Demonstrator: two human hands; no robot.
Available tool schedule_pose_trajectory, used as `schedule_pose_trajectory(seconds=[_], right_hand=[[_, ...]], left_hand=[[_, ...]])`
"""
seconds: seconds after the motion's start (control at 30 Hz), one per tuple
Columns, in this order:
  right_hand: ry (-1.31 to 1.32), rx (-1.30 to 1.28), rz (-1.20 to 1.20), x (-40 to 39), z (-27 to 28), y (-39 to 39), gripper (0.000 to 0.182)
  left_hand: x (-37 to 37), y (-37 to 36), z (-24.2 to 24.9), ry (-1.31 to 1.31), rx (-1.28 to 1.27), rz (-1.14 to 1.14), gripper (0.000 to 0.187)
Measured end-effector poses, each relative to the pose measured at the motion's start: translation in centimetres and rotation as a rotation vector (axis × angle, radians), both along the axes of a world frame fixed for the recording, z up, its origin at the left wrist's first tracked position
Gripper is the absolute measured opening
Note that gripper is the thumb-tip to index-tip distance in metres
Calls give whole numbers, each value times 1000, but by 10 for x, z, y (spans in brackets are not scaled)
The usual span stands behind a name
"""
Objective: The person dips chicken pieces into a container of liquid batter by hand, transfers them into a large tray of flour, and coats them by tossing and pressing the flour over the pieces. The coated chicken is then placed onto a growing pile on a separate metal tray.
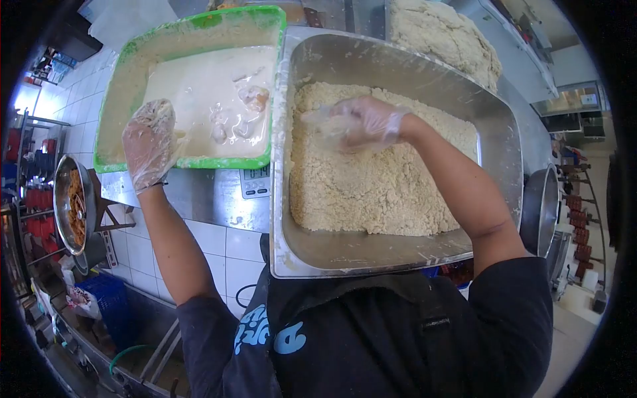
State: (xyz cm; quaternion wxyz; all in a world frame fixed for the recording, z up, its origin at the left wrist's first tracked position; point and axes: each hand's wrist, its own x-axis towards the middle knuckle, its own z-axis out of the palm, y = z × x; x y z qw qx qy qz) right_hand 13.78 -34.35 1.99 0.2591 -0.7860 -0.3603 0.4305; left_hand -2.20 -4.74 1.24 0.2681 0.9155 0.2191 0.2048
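My left hand [150, 142], in a clear plastic glove smeared with batter, is over the near left rim of the green basin [199, 162]. Its fingers are curled in, and what they may hold is hidden. Pale batter [182, 86] fills the basin's bottom, with several coated pieces of raw meat [254, 98] at its right side. My right hand [365, 123], also gloved, is low over crumbly flour [378, 192] in a deep metal pan [398, 255]. Motion smears its fingers, and pale flour shows around them.
A digital timer [255, 183] lies on the metal table [199, 199] between basin and pan. Behind the pan is a large mound of pale dough-like mass [444, 36]. A metal bowl of fried food [77, 205] stands at left, another metal bowl [541, 209] at right.
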Motion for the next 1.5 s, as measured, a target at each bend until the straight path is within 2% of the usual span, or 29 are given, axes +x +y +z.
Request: schedule_pose_trajectory(seconds=[0.07, 0.17, 0.27, 0.37, 0.47, 0.5, 0.53, 0.63, 0.67, 0.77, 0.8, 0.9, 1.0, 1.1, 1.17, 1.2, 1.27, 1.37, 1.43, 1.5], right_hand=[[-48, 18, -14, 12, 3, -18, 57], [284, 262, -248, 10, 43, -44, 51], [234, 529, -319, 14, 87, -66, 49], [47, 685, -256, 40, 135, -89, 49], [-290, 405, -461, 89, 198, -137, 50], [-180, 632, -373, 65, 227, -112, 51], [-372, 591, -282, 86, 244, -126, 46], [-535, 627, -271, 106, 270, -154, 44], [-557, 535, -339, 110, 274, -161, 44], [-519, 455, -367, 123, 266, -170, 45], [-403, 543, -330, 139, 252, -179, 46], [-377, 427, -362, 175, 207, -200, 50], [-224, 425, -356, 200, 165, -200, 44], [-615, 200, -222, 254, 120, -196, 41], [-1181, -27, -205, 297, 79, -187, 40], [-1463, -153, -190, 302, 76, -179, 40], [-1557, -192, -222, 313, 82, -174, 40], [-1602, -513, -226, 270, 112, -145, 40], [-1470, -484, -311, 247, 105, -135, 39], [-1158, -149, -471, 238, 52, -136, 39]], left_hand=[[0, 2, -3, -13, -95, 20, 27], [-5, 19, -11, 108, 700, -209, 26], [-4, 30, -25, 52, 325, -99, 24], [-6, 30, -23, 43, 646, -176, 24], [-5, 24, -19, 45, 442, -115, 24], [-6, 24, -18, 49, 437, -110, 24], [-6, 23, -19, 48, 429, -101, 24], [-7, 24, -20, 60, 455, -82, 23], [-5, 23, -20, 71, 474, -76, 22], [2, 1, 4, 124, 316, 19, 20], [-1, 7, -1, 133, 477, -43, 20], [-1, 5, 1, 240, 454, -38, 20], [-7, 26, -21, 29, 495, -75, 23], [-8, 26, -22, 55, 461, 29, 24], [-1, 13, -5, 116, 324, 76, 24], [2, 6, 1, 144, 252, 99, 24], [4, 1, 5, 166, 183, 101, 23], [-1, 9, -2, 169, 225, 111, 22], [0, 13, -9, 112, 204, 130, 22], [-4, 14, -12, 43, 90, 143, 22]])
